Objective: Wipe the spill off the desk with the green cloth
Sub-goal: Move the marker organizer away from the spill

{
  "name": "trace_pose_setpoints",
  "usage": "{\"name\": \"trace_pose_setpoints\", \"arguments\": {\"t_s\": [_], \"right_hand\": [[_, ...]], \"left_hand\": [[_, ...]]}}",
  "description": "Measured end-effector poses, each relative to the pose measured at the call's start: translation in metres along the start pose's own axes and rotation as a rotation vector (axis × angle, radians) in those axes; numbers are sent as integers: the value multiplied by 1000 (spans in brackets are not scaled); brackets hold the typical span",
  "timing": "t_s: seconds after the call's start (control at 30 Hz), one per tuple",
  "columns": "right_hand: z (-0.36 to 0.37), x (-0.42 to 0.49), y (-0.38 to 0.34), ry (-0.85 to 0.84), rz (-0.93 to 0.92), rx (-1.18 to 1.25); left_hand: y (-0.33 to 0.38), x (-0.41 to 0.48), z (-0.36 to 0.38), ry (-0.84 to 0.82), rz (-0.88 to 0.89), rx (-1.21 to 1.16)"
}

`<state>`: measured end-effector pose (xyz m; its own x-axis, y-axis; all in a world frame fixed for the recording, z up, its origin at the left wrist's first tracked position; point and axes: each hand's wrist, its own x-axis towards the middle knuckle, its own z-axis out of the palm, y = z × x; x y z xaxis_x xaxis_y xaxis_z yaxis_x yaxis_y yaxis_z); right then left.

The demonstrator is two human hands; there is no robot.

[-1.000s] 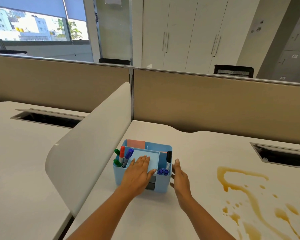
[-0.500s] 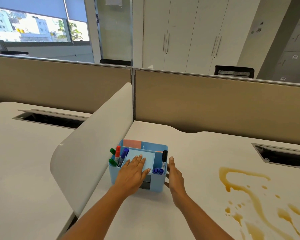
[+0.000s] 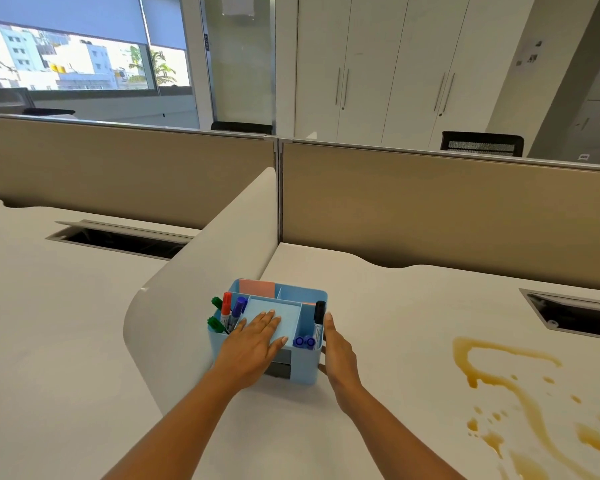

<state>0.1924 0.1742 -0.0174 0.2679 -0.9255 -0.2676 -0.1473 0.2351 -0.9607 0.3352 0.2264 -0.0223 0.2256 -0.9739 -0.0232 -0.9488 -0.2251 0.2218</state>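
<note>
A brown spill (image 3: 520, 393) spreads in streaks and drops over the right part of the white desk (image 3: 406, 306). No green cloth is in view. A light-blue desk organizer (image 3: 300, 367) with markers and note pads stands beside the curved white divider. My left hand (image 3: 253, 344) lies flat on top of it with the fingers spread. My right hand (image 3: 338, 355) presses against its right side, with the thumb around the front corner.
The curved white divider (image 3: 194, 289) separates this desk from the desk on the left. Beige partition panels (image 3: 447, 209) run along the back. A cable slot (image 3: 575, 317) opens at the back right, another one (image 3: 118, 237) in the left desk.
The organizer has slid left toward the divider with both hands on it, away from the spill. The view has shifted slightly left.
</note>
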Motion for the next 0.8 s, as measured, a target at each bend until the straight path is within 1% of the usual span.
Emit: {"name": "trace_pose_setpoints", "arguments": {"t_s": [0.37,0.57,0.67,0.7,0.77,0.8], "right_hand": [[-3,-1,0,-37,-5,-19],[-12,-4,3,-72,-5,-170],[-20,-6,7,-64,-62,-240],[-24,-7,9,-63,-90,-250],[-35,-9,15,-68,-165,-317],[-40,-9,18,-79,-210,-397]], "left_hand": [[-1,2,5,34,0,31],[7,-3,2,66,-51,-15],[19,-6,0,165,-97,-118],[25,-8,0,205,-86,-150],[41,-13,0,284,-6,-161],[49,-15,1,312,49,-151]]}}
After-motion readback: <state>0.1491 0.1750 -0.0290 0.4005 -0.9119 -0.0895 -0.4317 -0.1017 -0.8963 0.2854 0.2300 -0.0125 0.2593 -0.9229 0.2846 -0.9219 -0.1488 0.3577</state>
